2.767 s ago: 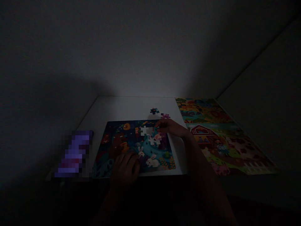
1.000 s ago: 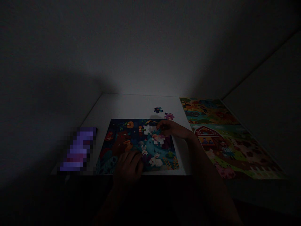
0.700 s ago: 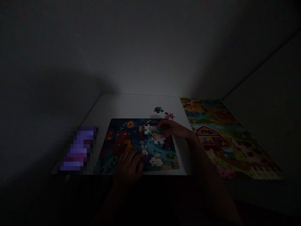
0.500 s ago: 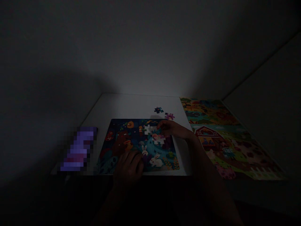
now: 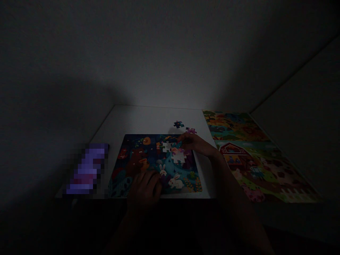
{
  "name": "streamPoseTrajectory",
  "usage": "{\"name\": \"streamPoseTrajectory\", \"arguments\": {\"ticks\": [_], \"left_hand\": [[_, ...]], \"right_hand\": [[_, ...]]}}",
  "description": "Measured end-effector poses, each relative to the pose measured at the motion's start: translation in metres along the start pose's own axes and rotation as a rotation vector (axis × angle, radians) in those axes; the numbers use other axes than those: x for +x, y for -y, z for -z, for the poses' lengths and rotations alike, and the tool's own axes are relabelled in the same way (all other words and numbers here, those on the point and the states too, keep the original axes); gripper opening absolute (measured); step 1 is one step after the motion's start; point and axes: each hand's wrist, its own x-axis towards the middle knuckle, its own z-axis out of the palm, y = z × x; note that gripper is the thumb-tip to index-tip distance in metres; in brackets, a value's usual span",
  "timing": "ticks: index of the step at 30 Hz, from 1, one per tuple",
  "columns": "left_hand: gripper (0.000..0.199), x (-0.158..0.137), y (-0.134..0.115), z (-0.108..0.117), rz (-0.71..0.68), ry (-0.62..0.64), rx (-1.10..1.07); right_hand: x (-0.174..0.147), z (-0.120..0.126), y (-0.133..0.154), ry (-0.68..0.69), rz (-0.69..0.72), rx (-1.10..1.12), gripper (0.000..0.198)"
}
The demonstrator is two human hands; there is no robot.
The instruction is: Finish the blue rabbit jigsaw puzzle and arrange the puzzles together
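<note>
A dark blue jigsaw puzzle (image 5: pixel 138 161) with rabbits and forest animals lies on a white table (image 5: pixel 143 118) in dim light. My left hand (image 5: pixel 145 189) rests flat on the puzzle's near edge. My right hand (image 5: pixel 192 143) is at the puzzle's far right part, fingertips pinched on a small puzzle piece (image 5: pixel 180 142) beside two white gaps (image 5: pixel 172 152) in the picture.
Two loose pieces, a blue piece (image 5: pixel 178 124) and a purple piece (image 5: pixel 190 130), lie beyond the puzzle. A finished farm puzzle (image 5: pixel 247 156) covers the table's right side. A blurred purple object (image 5: pixel 86 170) sits at the left edge. Walls close in behind and right.
My right hand has shifted slightly at the puzzle's far right, working the piece near the gaps. My left hand has stayed on the near edge.
</note>
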Motion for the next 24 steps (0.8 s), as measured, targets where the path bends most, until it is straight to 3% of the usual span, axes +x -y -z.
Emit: {"name": "streamPoseTrajectory", "arguments": {"ticks": [9, 18, 24], "left_hand": [[0.019, -0.002, 0.001, -0.004, 0.002, -0.024, -0.013], [0.020, -0.001, 0.000, -0.001, 0.000, -0.017, -0.010], [0.021, 0.000, -0.001, 0.000, 0.013, -0.023, -0.003]], "right_hand": [[0.000, -0.001, 0.001, -0.068, 0.017, -0.019, 0.030], [0.007, -0.003, -0.007, -0.269, 0.004, -0.108, 0.024], [0.009, -0.010, -0.008, -0.168, 0.012, -0.007, 0.043]]}}
